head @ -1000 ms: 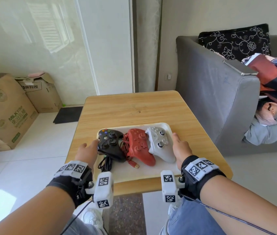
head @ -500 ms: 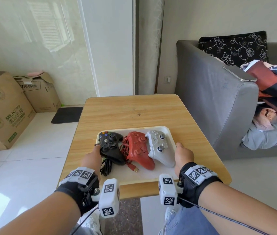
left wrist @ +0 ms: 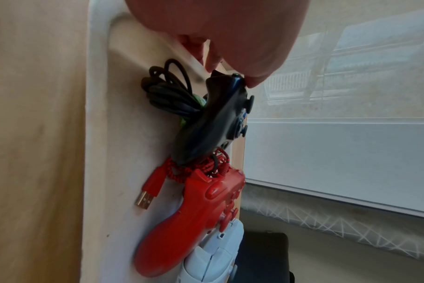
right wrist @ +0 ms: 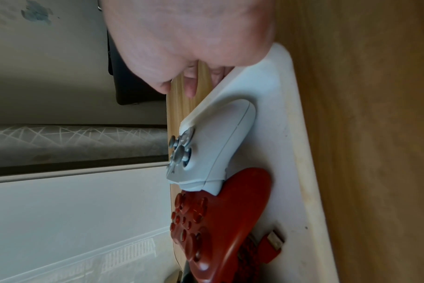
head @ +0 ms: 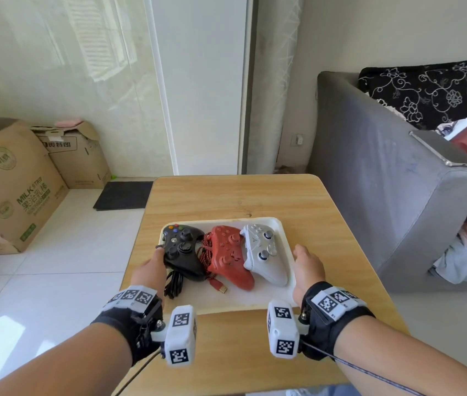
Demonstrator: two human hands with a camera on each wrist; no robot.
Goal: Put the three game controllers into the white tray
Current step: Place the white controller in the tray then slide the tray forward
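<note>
The white tray [head: 240, 295] lies on the wooden table and holds all three controllers side by side. These are the black controller [head: 183, 252] on the left, the red controller [head: 226, 255] in the middle and the white controller [head: 263, 252] on the right. My left hand [head: 158, 254] is at the tray's left side. In the left wrist view its thumb [left wrist: 254, 80] and a fingertip pinch the near grip of the black controller [left wrist: 213, 124]. My right hand [head: 305, 261] hangs loosely curled at the tray's right rim [right wrist: 286, 134], beside the white controller [right wrist: 213, 143], and holds nothing.
A coiled black cable [head: 173, 284] and a red USB plug [head: 220, 287] lie in the tray's near half. A grey sofa [head: 383, 195] with a phone [head: 443, 150] on its armrest stands right of the table [head: 235, 195]. Cardboard boxes [head: 12, 190] sit on the floor at left.
My left hand has moved from the tray's left edge inward onto the black controller's grip. My right hand has stayed by the tray's right rim. The head view has tilted up slightly.
</note>
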